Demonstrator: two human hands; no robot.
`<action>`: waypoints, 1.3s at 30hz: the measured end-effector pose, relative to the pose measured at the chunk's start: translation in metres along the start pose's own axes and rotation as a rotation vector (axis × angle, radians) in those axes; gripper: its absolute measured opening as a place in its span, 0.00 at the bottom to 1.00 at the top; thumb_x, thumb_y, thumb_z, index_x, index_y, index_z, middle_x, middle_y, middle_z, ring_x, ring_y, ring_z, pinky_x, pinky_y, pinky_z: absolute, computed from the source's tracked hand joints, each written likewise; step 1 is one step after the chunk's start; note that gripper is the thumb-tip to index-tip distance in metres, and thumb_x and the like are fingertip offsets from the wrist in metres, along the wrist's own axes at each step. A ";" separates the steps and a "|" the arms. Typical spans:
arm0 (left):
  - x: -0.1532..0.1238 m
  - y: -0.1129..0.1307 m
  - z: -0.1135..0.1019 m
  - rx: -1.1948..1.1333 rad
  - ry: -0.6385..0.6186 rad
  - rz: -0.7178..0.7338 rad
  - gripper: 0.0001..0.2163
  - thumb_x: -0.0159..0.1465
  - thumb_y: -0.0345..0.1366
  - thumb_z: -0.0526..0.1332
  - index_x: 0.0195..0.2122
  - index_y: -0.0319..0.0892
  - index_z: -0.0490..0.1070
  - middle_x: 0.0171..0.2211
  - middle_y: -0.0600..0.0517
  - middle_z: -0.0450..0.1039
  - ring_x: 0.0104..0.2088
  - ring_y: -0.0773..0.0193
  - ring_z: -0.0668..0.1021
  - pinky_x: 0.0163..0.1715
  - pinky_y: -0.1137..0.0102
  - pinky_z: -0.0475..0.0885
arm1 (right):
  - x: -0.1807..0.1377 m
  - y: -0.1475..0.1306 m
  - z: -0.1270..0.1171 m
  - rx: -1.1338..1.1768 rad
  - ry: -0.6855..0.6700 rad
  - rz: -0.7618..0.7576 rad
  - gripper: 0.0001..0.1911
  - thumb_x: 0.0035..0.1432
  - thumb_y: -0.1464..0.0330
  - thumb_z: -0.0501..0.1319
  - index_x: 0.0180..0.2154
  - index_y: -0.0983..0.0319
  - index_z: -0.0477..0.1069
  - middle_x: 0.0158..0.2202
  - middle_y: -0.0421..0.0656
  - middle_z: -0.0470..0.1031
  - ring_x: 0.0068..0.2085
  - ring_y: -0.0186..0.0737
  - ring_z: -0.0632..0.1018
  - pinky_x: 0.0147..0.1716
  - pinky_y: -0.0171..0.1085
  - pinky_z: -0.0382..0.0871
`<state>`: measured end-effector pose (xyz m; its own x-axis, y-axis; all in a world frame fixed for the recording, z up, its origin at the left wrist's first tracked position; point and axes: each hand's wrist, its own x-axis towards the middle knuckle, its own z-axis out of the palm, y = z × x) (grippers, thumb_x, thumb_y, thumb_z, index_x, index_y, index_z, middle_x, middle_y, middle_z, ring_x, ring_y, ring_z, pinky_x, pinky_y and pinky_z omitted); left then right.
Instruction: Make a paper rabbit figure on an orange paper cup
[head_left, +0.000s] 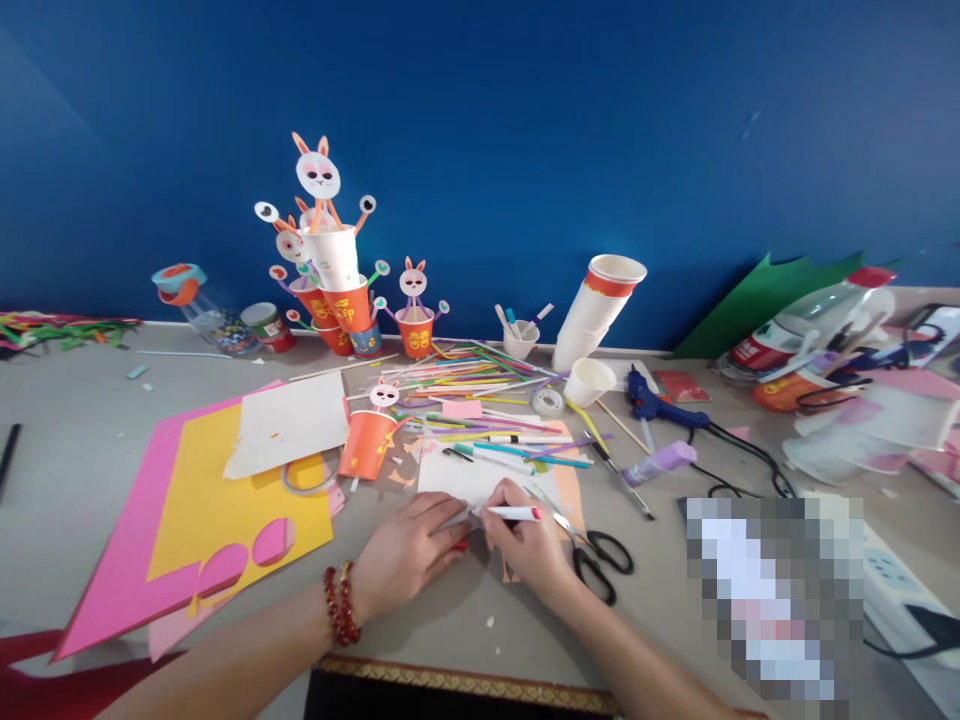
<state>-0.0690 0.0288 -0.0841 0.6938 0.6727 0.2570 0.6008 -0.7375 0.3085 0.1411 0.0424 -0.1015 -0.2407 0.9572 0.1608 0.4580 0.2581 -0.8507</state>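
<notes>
Blue wall (480, 150) backs a grey table (52, 430) in the head view, where the right hand (523, 542) pinches a white pen (514, 513) by the near edge of the white paper (450, 480). The left hand (409, 548) lies palm-down just beside it, fingers close together; whether they grip anything, I cannot tell. Clean marks call for light strokes, steadying left fingertips, and a right wrist clear of the scissors (611, 550).

Head-worn camera, looking forward, down across table (67, 470).

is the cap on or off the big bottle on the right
On: a red cap sits at the upper end of the bottle.
</notes>
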 end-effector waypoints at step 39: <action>0.000 0.001 0.001 0.020 0.026 -0.001 0.14 0.69 0.39 0.56 0.52 0.43 0.71 0.53 0.45 0.73 0.53 0.55 0.73 0.52 0.58 0.73 | 0.000 -0.004 -0.002 0.058 0.047 0.018 0.09 0.58 0.71 0.54 0.26 0.57 0.58 0.18 0.33 0.65 0.21 0.34 0.68 0.23 0.31 0.59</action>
<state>-0.0678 0.0282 -0.0851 0.6827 0.6745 0.2810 0.6092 -0.7378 0.2908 0.1412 0.0416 -0.0967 -0.1919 0.9670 0.1676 0.4108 0.2342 -0.8811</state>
